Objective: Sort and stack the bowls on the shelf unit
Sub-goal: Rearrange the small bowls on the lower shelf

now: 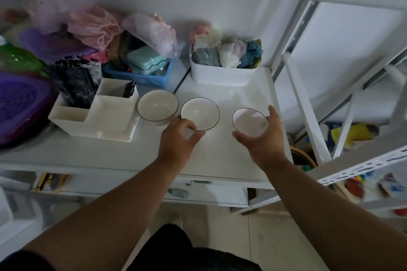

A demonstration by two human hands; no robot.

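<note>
head | right bowl [248,121] gripped by right hand [262,136], middle bowl [200,113] by left hand [178,138] | beside organizer [97,116], left bowl [158,105] untouched | nothing stacked yet

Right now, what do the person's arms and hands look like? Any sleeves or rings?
Both arms are bare up to the picture's edge, with no sleeves showing. The left hand and right hand wear no gloves, and I see no rings, watch or bracelet.
</note>
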